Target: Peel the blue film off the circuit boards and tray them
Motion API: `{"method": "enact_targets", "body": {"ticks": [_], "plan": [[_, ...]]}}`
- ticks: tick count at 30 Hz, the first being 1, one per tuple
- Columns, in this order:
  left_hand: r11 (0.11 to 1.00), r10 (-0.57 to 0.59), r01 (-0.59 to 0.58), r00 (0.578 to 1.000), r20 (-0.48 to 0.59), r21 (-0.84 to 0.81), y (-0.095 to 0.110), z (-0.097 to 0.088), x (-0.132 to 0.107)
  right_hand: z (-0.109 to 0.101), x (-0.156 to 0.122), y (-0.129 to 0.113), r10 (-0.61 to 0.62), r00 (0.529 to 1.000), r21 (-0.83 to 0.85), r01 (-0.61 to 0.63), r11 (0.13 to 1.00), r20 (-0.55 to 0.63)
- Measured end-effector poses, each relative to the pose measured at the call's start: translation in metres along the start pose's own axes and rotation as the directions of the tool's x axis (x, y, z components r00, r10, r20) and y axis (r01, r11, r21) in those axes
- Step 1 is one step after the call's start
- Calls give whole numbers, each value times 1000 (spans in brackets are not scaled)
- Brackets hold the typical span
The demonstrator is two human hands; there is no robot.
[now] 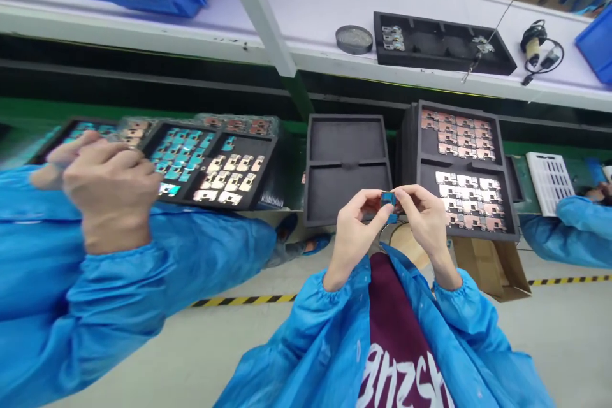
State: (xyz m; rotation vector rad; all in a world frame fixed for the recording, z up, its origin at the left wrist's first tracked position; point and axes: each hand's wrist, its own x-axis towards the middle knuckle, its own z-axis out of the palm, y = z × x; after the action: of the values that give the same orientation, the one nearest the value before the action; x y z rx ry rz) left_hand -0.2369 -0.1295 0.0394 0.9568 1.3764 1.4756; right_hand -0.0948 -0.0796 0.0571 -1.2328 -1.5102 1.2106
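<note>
Between my two hands is a small blue part (388, 198), like the flat plates in the trays. My left hand (358, 220) pinches it from the left with thumb and fingers. From the right, my right hand (421, 213) closes its fingertips at the part's edge. Both hands are over the front edge of a black two-section tray (348, 164), whose visible sections hold no parts. Right of my hands lies another black tray (419, 169) on a stack, with rows of copper-coloured plates (466, 134) and silvery plates (466, 186).
On the left, a co-worker's hands (105, 172) are over trays of blue and silvery plates (184, 150). A shelf (310, 25) behind carries a round tin (354, 39), a long black tray (444, 67) and a corded tool (533, 44). A cardboard box (492, 268) stands below, right.
</note>
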Motion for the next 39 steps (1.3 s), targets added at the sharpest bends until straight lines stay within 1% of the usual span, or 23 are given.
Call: {"method": "enact_targets", "body": {"ticks": [2, 4, 6, 9, 11, 13, 15, 17, 19, 21, 24, 26, 30, 33, 35, 39], "plan": [[999, -27, 27, 1000, -10, -18, 0, 1, -1, 1, -1, 1, -9, 1000, -11, 9, 1000, -8], [998, -48, 47, 998, -31, -41, 1, 1, -1, 2, -2, 2, -21, 1000, 9, 21, 1000, 19], [998, -42, 40, 998, -42, -39, 2, -1, 0, 3, -2, 3, -28, 999, 22, 28, 999, 35], [1000, -4, 4, 999, -38, 2, 3, -3, 0, 6, -4, 4, -43, 999, -14, 43, 999, -1], [1000, -2, 2, 1000, -22, 5, 4, -3, 0, 7, -4, 5, -57, 998, -51, 56, 997, -31], [1000, -16, 16, 1000, -23, -7, 3, -3, 1, 8, -4, 5, -79, 997, -76, 77, 994, -21], [1000, -19, 18, 999, -50, -18, 1, -3, 1, 8, -4, 6, -138, 990, -95, 138, 986, 2], [1000, -13, 11, 997, -70, -27, -1, -4, 0, 8, -5, 6, -239, 971, -137, 236, 962, -1], [999, -3, 1, 997, -71, -33, -1, -5, -1, 8, -6, 6, -335, 942, -218, 322, 921, -24], [999, 12, -14, 999, -52, -36, -1, -8, -1, 9, -6, 6, -395, 918, -301, 367, 880, -37], [998, 38, -38, 999, 9, -41, -1, -13, 0, 6, -6, 7, -462, 886, -382, 412, 827, -44], [997, 49, -46, 997, 55, -54, 1, -15, 0, 3, -7, 6, -525, 851, -422, 464, 779, -33], [994, 50, -37, 991, 126, -104, 3, -18, -4, -8, -12, 8, -659, 752, -499, 580, 644, 23], [991, 36, -13, 985, 171, -130, 0, -23, -3, -13, -7, 17, -744, 665, -553, 646, 526, 69], [989, 25, 2, 984, 178, -151, -4, -29, -1, -11, -1, 22, -782, 616, -575, 677, 459, 100], [975, -2, 38, 987, 163, -217, -10, -46, 0, 2, 4, 24, -816, 548, -605, 718, 345, 184]]}}
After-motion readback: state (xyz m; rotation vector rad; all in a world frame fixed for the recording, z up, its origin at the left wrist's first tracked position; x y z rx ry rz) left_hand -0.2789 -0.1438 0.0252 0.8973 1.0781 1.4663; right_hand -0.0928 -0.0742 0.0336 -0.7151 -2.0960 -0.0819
